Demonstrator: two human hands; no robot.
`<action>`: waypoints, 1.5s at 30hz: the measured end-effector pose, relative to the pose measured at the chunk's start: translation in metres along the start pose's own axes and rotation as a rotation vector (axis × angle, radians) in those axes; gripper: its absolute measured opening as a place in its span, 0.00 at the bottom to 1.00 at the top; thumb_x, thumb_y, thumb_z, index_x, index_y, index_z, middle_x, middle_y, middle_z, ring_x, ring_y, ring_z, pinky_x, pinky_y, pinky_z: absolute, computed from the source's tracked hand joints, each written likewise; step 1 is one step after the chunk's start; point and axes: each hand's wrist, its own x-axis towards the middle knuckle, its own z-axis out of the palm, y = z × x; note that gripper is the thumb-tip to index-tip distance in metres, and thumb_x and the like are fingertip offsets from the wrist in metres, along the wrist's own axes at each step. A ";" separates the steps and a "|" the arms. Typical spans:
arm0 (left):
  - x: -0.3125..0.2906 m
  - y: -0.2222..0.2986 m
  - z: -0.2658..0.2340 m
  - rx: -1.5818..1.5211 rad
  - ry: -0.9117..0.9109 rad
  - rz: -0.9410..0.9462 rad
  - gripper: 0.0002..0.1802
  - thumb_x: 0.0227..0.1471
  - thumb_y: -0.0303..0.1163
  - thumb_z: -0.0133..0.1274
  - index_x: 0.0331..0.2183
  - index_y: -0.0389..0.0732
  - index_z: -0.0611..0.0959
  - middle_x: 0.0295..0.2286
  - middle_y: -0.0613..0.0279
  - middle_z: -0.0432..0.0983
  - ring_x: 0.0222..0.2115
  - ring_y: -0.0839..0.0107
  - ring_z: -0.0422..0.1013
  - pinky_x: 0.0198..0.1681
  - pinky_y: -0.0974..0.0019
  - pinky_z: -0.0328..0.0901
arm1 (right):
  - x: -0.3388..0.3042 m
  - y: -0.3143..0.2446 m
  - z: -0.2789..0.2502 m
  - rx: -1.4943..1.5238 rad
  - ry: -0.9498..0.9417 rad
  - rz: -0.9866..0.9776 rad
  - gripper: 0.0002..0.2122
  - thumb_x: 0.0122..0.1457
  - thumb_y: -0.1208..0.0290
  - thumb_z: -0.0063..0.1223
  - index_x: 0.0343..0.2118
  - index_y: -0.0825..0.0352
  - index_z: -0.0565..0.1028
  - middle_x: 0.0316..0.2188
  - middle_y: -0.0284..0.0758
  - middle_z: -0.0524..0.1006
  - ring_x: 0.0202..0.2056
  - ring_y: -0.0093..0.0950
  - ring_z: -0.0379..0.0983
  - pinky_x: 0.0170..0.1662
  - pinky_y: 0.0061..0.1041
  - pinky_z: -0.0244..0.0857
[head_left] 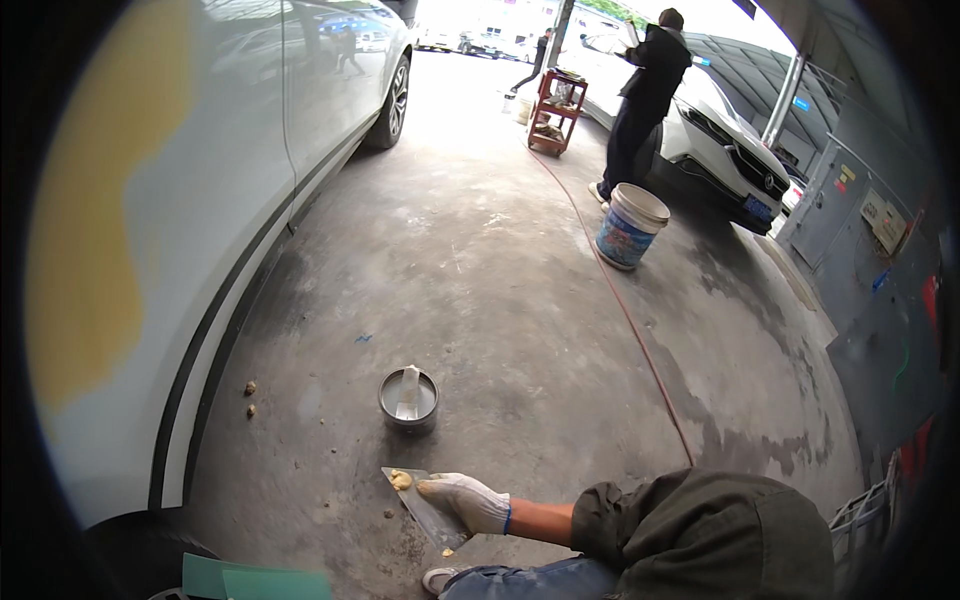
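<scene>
My right hand (465,502), in a white knitted glove, reaches in from the lower right. Its fingers close on a flat metal putty spreader (430,518) held low above the floor. A lump of yellow putty (400,480) sits on the spreader's far corner, and a smaller dab clings to its near corner. Just beyond it stands a round metal tin (409,423) with a pale flat scraper (408,392) inside. To the left, the side of a white car (235,200) bears a large yellow filler patch (95,240). My left hand does not show.
Green sheets (255,582) lie at the lower left. A red hose (640,335) crosses the floor. Farther off are a bucket (632,228), a red trolley (556,112), a person (650,80) and another white car (725,150). Grey cabinets (850,220) line the right.
</scene>
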 end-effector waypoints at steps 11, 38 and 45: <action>-0.063 0.033 0.039 -0.890 0.037 -0.233 0.35 0.61 0.47 0.44 0.59 0.29 0.64 0.61 0.56 0.58 0.63 0.60 0.52 0.65 0.58 0.45 | -0.047 -0.037 -0.027 0.148 -0.027 -0.171 0.11 0.62 0.63 0.55 0.41 0.65 0.75 0.33 0.31 0.80 0.29 0.26 0.78 0.33 0.28 0.74; -0.193 0.095 0.040 -1.756 -0.918 -0.182 0.11 0.59 0.24 0.49 0.43 0.30 0.79 0.37 0.51 0.79 0.34 0.66 0.76 0.40 0.66 0.72 | -0.181 -0.088 -0.045 0.306 -0.244 -0.530 0.13 0.62 0.65 0.56 0.44 0.69 0.73 0.36 0.35 0.80 0.32 0.25 0.78 0.36 0.25 0.74; -0.260 0.165 0.065 -1.774 -0.739 -0.276 0.08 0.57 0.28 0.53 0.36 0.35 0.83 0.30 0.60 0.81 0.26 0.67 0.75 0.31 0.66 0.71 | -0.191 -0.093 -0.047 0.207 -0.163 -0.575 0.14 0.63 0.65 0.55 0.47 0.66 0.74 0.35 0.32 0.80 0.31 0.22 0.78 0.36 0.24 0.74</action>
